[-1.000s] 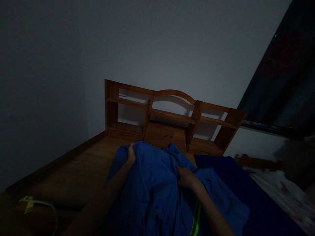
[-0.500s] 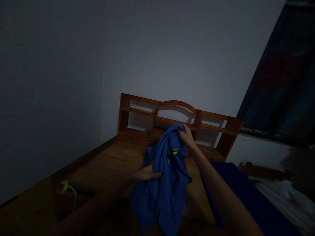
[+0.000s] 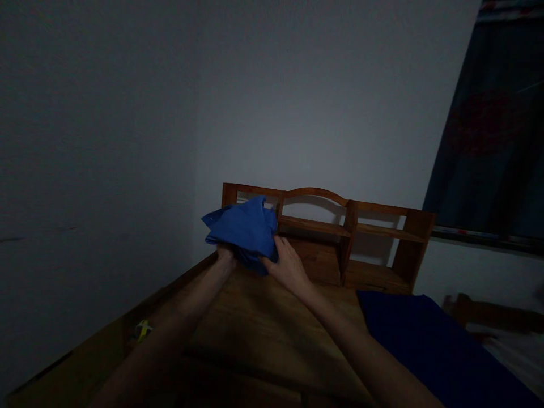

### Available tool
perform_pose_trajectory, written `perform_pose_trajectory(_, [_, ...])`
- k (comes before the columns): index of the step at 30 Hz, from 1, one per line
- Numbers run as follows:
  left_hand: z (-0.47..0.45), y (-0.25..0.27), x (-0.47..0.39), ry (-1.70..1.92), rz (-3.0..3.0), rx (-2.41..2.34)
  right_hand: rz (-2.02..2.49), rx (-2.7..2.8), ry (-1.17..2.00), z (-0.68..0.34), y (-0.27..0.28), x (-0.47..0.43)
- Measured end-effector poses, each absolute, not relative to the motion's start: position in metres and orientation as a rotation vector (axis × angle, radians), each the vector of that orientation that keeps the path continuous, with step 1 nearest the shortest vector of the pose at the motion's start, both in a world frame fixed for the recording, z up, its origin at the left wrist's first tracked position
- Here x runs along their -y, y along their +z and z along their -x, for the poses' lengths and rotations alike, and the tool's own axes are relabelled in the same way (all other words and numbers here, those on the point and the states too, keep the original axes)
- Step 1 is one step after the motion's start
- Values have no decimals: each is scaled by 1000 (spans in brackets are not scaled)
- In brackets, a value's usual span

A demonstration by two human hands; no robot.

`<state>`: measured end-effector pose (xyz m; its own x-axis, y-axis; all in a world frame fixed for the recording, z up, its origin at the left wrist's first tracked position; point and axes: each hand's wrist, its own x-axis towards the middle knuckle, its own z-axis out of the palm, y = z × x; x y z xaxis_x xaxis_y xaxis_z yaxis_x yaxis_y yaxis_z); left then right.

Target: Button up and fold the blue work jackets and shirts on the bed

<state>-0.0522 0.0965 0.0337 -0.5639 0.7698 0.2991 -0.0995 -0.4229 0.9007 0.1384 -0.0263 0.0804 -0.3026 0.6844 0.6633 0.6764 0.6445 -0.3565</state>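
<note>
Both of my arms reach forward over the wooden bed board, holding up a bunched blue cloth garment [image 3: 244, 226]. Its exact kind is not plain in the dim light. My left hand [image 3: 226, 253] is under the garment, its fingers mostly hidden by the fabric. At the garment's lower right edge, my right hand [image 3: 285, 262] grips it, with the thumb below and fingers on the side. The cloth hangs in the air in front of the left part of the wooden headboard [image 3: 314, 226].
The bare wooden bed board [image 3: 272, 328] stretches below my arms. A dark blue sheet [image 3: 420, 334] lies on the right. Near the left edge is a small yellow item [image 3: 143, 329]. A dark curtain [image 3: 488, 130] hangs at the right, and a white wall [image 3: 127, 141] rises on the left.
The garment, hanging long before, is now gathered into a compact bundle, raised and moved farther forward and left. My right hand has come down to its lower right edge; my left is beneath it.
</note>
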Motion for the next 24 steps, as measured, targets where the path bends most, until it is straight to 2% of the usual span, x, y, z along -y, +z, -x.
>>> perform_pose_trajectory(4, [100, 0, -86, 2005, -935, -1552, 1284, 2125, 48, -174, -11, 10])
perform_pose_trajectory(6, [116, -30, -74, 1925, -1146, -1708, 1334, 2188, 118, -199, -48, 9])
perform_pose_trajectory(8, [127, -60, -65, 1570, -1771, -1961, 1416, 2172, 211, -225, -73, 13])
perform_pose_trajectory(10, [132, -83, -64, 1041, -2285, -2106, 1450, 2126, 222, -252, -84, 20])
perform_pose_trajectory(12, [130, -94, -66, 656, -2478, -2185, 1473, 2110, 178, -281, -85, 27])
perform_pose_trajectory(14, [118, -95, -65, 526, -2459, -2330, 1554, 2085, 96, -314, -83, 30])
perform_pose_trajectory(16, [94, -93, -52, 611, -2373, -2520, 1701, 2025, -52, -351, -86, 28])
perform_pose_trajectory(18, [59, -94, -25, 852, -2358, -2596, 1889, 1960, -263, -387, -96, 24])
perform_pose_trajectory(22, [-28, -130, 61, 1299, -2617, -1936, 2237, 1803, -638, -435, -125, 20])
perform_pose_trajectory(24, [-69, -157, 101, 1307, -2578, -1573, 2285, 1816, -663, -442, -134, 19])
